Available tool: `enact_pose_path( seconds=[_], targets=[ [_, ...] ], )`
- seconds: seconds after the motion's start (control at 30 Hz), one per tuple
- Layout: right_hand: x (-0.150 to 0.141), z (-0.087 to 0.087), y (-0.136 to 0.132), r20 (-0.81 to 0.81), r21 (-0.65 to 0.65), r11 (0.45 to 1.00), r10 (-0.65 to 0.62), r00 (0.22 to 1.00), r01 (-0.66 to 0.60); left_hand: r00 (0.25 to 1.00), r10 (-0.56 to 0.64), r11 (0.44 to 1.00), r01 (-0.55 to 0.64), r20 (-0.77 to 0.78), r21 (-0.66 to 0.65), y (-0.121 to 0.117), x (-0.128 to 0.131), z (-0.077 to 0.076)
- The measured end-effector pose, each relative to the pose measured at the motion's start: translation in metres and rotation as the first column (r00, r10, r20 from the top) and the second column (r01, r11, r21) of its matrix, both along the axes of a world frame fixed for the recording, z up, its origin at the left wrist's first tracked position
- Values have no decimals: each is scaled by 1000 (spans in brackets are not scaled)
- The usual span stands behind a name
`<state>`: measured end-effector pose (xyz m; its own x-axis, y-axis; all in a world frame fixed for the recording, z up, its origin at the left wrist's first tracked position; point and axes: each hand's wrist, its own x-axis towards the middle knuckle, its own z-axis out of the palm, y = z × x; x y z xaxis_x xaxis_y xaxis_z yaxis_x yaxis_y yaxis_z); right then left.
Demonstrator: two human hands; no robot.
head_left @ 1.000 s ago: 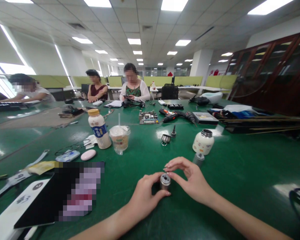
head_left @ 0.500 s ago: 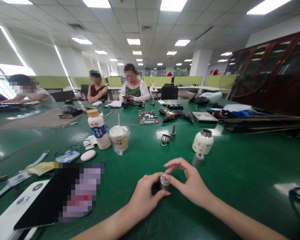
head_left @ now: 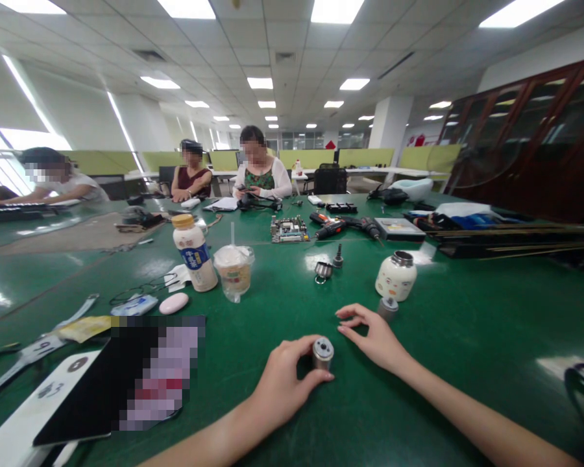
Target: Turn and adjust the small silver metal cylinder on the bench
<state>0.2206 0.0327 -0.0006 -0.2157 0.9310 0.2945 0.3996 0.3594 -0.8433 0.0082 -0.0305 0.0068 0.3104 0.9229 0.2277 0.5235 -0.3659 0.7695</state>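
My left hand (head_left: 285, 373) grips an upright metal cylinder (head_left: 323, 354) between thumb and fingers on the green table (head_left: 448, 350). A round hole and smaller holes show in the cylinder's top face. To its right, my right hand (head_left: 370, 334) is apart from the cylinder, with thumb and fingers separated and nothing between them. Just behind the right hand stands a second grey metal cylinder (head_left: 388, 308) with a small shaft on top, in front of a cream bottle without a lid (head_left: 396, 277). Farther back lie a round metal part with a ring (head_left: 323, 271) and a dark geared part (head_left: 338, 256).
A circuit board (head_left: 290, 229) and power drills (head_left: 331, 227) lie at the back. On the left are a milk tea bottle (head_left: 194, 253), a plastic cup with a straw (head_left: 233, 271), a pink oval case (head_left: 174, 303) and a black tablet (head_left: 92, 383). Several people sit across the table.
My right hand pressed its thumb on the cylinder's top, then drew back to the right, uncovering the top. My left hand keeps its hold in nearly the same place.
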Motion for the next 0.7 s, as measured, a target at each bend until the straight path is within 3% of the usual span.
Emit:
enact_pose_path(
  seconds=[0.1, 0.27, 0.43, 0.57, 0.7],
  targets=[
    [-2, -1, -2, -28, 8, 1000, 13, 1000, -12, 1000, 5, 1000, -5, -7, 2, 0, 0, 0],
    [-20, 24, -27, -221, 128, 987, 125, 967, -99, 1000, 0, 1000, 0, -10, 14, 0, -1, -2],
    [-33, 37, -48, -93, 163, 966, 219, 971, -202, 1000, 0, 998, 0, -8, 58, -1, 0, -4],
    [-34, 37, -50, -31, 162, 969, 196, 980, -188, 1000, 0, 998, 0, -2, 61, -1, 0, -4],
    [-33, 35, -47, -67, 181, 981, 80, 995, -67, 1000, -12, 1000, 12, 16, 28, -1, 0, -2]
  ],
)
